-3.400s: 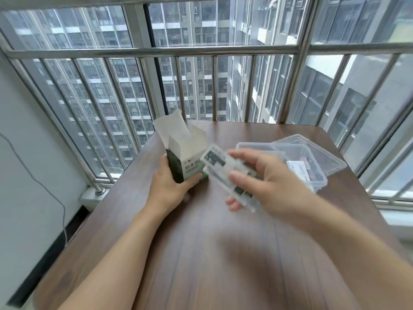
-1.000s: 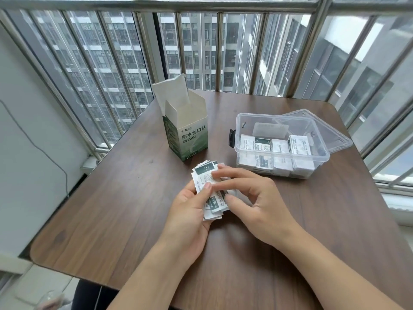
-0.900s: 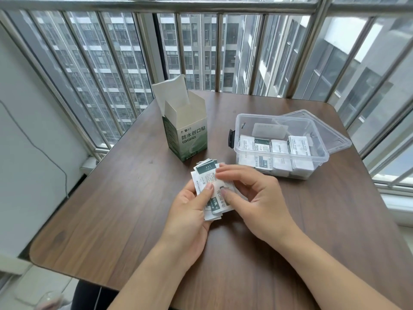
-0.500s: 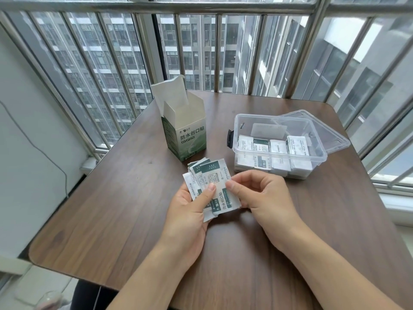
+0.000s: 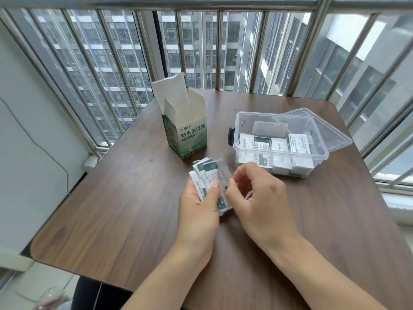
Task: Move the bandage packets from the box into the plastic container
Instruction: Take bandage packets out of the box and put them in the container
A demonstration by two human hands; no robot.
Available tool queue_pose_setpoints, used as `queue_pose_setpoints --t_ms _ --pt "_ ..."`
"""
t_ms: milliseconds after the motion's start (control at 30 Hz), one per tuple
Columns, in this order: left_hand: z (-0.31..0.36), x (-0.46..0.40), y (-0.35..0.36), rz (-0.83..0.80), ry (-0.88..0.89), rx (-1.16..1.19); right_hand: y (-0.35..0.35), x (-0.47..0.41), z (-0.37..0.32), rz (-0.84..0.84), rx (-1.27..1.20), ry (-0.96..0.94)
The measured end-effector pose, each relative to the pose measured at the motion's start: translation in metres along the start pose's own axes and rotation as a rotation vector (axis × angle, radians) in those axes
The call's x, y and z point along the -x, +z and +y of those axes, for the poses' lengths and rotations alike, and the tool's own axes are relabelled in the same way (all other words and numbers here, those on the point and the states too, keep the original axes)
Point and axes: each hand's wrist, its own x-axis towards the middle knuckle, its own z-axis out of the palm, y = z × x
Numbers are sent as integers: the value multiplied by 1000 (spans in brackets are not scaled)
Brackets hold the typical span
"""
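Left hand [image 5: 199, 211] grips a fanned stack of bandage packets [image 5: 210, 177] just above the desk [image 5: 111, 209], thumb pressed on top. Right hand [image 5: 259, 198] sits beside it, fingers curled; can't tell if they're pinching a packet. Open box [image 5: 186, 133] stands behind, plastic container [image 5: 312, 157] to the right holds more packets.

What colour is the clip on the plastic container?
Black clip, seen in the head view.

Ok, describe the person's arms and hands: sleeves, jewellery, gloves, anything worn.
Both forearms are bare to the frame's edge, with no sleeves in view. The left hand and right hand wear no gloves; no rings, watch or bracelet show. The fingernails look short and unpainted.
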Motion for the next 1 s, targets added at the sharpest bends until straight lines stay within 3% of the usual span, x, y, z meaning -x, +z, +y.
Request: queue_pose_setpoints --t_ms 67,233,433,600,767,933,1000 --pt "1 4 5 -42 -51 -1 5 -1 1 -64 -53 39" --pt "11 2 9 -123 -226 246 -4 -5 8 -209 -241 104" --pt "22 -5 -2 -265 -243 121 -16 -8 3 -239 -290 -6" --pt "25 1 -7 -445 -210 -175 -18 -4 3 -599 -122 -131" --pt "33 3 -7 -483 -286 -129 -16 -2 3 -529 -108 -155" --pt "48 -5 -20 -692 -652 165 -19 -2 -2 -518 -269 -49" --pt "44 -4 -20 -674 -665 215 -18 -3 -5 -497 -333 17"
